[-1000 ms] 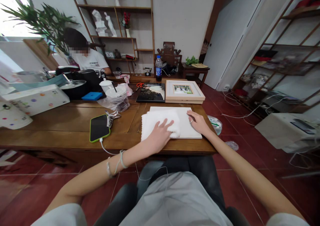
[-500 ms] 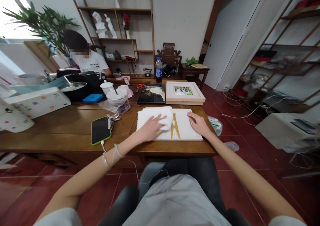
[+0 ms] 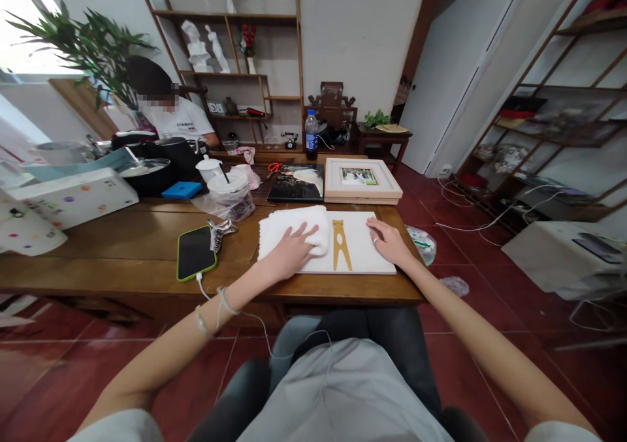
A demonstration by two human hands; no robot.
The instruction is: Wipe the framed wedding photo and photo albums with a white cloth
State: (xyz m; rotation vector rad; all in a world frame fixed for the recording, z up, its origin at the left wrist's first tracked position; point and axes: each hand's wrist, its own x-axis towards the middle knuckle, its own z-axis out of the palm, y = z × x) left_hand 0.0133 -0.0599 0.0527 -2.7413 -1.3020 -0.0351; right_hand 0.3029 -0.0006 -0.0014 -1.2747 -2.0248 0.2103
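My left hand [image 3: 290,254] lies flat with fingers spread on a folded white cloth [image 3: 275,225]. The cloth covers the left part of a white board [image 3: 361,246] that rests on the wooden table. On the bare part of the board is a flat gold figure [image 3: 341,246], shaped like a long-legged animal with two small ears. My right hand [image 3: 389,241], a ring on one finger, rests on the board's right edge with its fingers stretched out.
Beyond the board stand a framed picture [image 3: 362,181], a dark panel [image 3: 296,183] and a bottle [image 3: 311,135]. A phone [image 3: 196,252] with a charging cable lies left, near a lidded plastic cup [image 3: 229,190]. Another person [image 3: 183,119] sits at the far left.
My left hand has slid left with the white cloth, uncovering more of the board around the gold figure. My right hand stays on the board's edge.
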